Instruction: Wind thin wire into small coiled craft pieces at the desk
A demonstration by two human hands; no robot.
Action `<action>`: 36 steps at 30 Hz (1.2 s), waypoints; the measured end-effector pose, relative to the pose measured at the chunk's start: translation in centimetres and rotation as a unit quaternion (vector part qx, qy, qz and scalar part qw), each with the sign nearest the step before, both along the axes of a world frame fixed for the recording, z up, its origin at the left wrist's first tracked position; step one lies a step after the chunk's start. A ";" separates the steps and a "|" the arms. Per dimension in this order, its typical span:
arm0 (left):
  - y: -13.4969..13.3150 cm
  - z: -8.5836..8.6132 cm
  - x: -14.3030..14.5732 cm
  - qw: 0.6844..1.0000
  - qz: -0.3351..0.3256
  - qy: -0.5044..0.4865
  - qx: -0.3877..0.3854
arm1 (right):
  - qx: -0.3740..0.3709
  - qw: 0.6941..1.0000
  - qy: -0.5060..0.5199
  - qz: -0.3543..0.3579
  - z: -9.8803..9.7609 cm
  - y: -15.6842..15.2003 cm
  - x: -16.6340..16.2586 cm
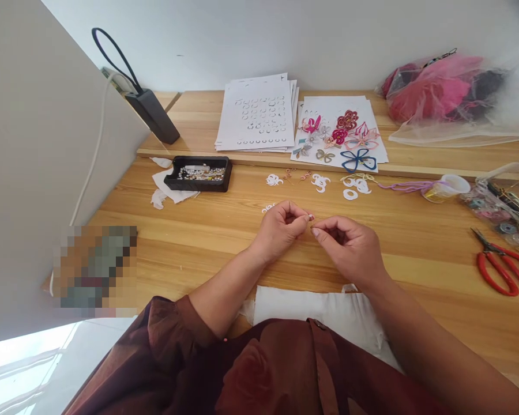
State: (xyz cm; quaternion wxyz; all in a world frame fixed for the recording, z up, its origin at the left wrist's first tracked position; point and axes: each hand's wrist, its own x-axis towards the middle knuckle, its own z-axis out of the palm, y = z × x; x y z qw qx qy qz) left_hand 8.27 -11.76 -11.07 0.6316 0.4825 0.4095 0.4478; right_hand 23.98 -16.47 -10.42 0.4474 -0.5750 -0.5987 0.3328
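Over the middle of the wooden table, my left hand [284, 229] pinches a small white-and-red piece [311, 217] between thumb and fingertips. Close on its right, my right hand [352, 246] is closed in a pinch, its fingertips almost meeting the piece. Whatever sits in that pinch is too small to make out. Just beyond the hands lie white curved paper cutouts [320, 183], a white paper ring [350, 195] and small reddish-brown curls [306, 175]. Another white cutout [268, 208] is partly hidden behind my left hand.
A black tray [228, 173] of beads stands at the left. Stacked printed sheets [257, 115] and colourful thread flowers [347, 121] on paper lie on the back ledge. Red-handled scissors [497, 271], a small cup [452, 187] and bagged supplies [508, 202] are at the right. A white cushion [303, 302] lies before me.
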 end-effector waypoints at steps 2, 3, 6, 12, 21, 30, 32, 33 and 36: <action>0.0 0.0 0.0 1.000 -0.008 0.009 0.012 | 0.058 0.997 -0.048 -0.009 0.1 -0.1 0.1; 0.0 0.1 0.0 1.000 -0.015 0.014 0.017 | 0.085 0.994 -0.064 -0.014 0.2 -0.2 0.3; -0.2 0.3 -0.1 0.999 -0.044 0.021 0.021 | 0.136 0.987 -0.083 -0.023 0.5 0.1 0.7; -0.5 0.7 -0.3 0.994 -0.101 0.039 0.007 | 0.112 0.993 -0.012 -0.028 0.5 0.9 1.2; -0.5 0.6 -0.3 0.994 -0.110 0.001 -0.018 | -0.076 0.979 0.188 -0.020 0.2 1.5 1.1; -0.2 0.3 -0.1 0.996 -0.054 -0.064 -0.032 | -0.151 0.962 0.227 0.006 -0.3 1.1 0.4; -0.1 0.2 -0.1 0.997 -0.033 -0.057 -0.035 | -0.131 0.976 0.174 0.013 -0.1 0.9 0.3; -0.1 0.2 0.0 0.998 -0.022 -0.050 -0.037 | -0.115 0.983 0.142 0.017 -0.1 0.8 0.2; -0.1 0.1 0.0 0.999 -0.002 -0.022 -0.034 | -0.046 0.998 0.035 0.014 0.0 0.3 0.0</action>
